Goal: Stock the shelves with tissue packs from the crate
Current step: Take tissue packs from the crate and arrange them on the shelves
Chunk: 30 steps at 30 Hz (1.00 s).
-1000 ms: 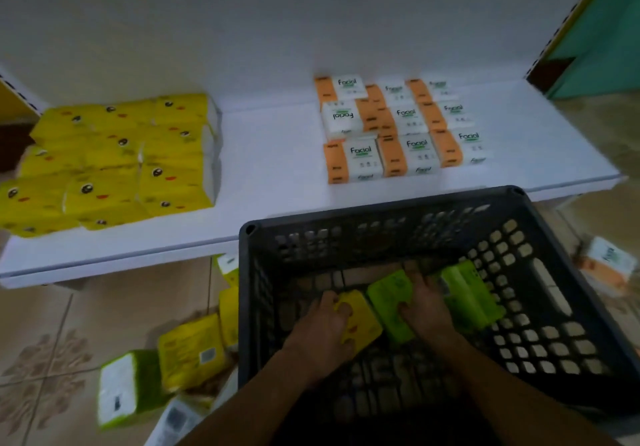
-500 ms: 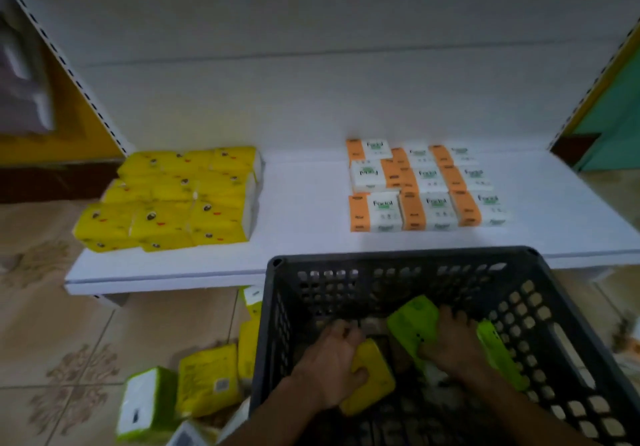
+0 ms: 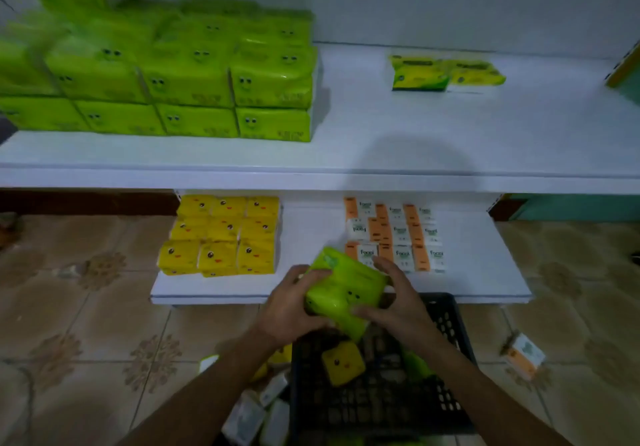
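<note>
Now gripping green packs [image 3: 346,286] with left hand [image 3: 287,314] and right hand [image 3: 398,307], curled round both sides; lengthwise aimed upper left of frame, toward matching green stack [image 3: 194,74], nearer left hand.

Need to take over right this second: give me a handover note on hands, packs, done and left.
Left hand and right hand together grip green tissue packs above the crate.
Done: green stack on the upper shelf; yellow packs and orange-white packs on the lower shelf.
Left: shelve the held packs; a yellow pack and green pack lie in the crate; loose packs on the floor.
</note>
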### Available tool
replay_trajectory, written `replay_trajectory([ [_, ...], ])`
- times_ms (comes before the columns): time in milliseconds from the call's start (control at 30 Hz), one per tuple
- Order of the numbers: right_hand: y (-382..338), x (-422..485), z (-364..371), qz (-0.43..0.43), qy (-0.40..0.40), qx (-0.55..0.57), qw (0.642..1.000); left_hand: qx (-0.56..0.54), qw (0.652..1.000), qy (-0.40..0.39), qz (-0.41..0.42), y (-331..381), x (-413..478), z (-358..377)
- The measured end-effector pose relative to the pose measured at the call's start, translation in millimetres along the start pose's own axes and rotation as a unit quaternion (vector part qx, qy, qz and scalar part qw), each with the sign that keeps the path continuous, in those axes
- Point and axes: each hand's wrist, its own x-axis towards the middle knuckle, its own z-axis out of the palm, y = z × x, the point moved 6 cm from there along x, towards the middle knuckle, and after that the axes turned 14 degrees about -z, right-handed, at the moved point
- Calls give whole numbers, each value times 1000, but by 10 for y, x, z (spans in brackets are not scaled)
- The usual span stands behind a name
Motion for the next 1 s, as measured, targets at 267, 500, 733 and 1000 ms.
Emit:
replay_trajectory([
  [267, -1588, -84, 405, -80, -109, -45, 990, -138, 968, 169, -122, 608, -790, -1600],
  [500, -2735, 260, 711, -200, -125, -58, 970, -100, 964, 212, -128, 982, -1079, -2720],
  [733, -3188, 640, 1095, -213, -101, -53, 970, -67, 959, 260, -92, 898, -963, -3358],
  [1000, -3416, 1816, 1778, -206, -45, -69, 975, -75, 953, 283, -73, 174, -154, -4199],
])
